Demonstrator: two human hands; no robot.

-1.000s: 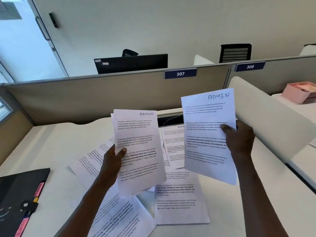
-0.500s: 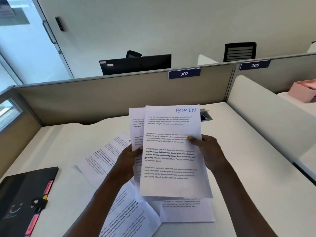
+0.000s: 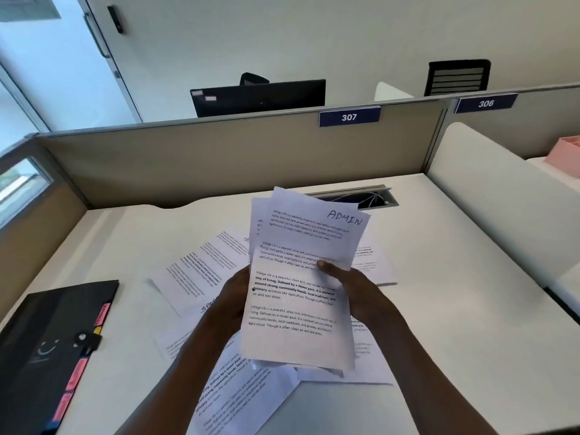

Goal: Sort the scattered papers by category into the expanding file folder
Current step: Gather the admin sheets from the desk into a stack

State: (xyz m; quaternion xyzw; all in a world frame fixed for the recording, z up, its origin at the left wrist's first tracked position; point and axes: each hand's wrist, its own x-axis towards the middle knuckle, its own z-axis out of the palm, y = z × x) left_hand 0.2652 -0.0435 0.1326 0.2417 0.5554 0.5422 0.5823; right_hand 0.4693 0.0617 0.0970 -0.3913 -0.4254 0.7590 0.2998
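The folder [image 3: 53,350] lies closed at the tabletop's [image 3: 455,277] left edge, well apart from the hands. Loose papers [image 3: 204,271] lie scattered under and around them. The left hand [image 3: 233,304] grips the ADMIN sheets [image 3: 298,293] at their left edge from behind, its fingers hidden. The right hand [image 3: 354,290] pinches the right edge, thumb on top. To do this well, I would square the edges before carrying the sheets left to the folder.
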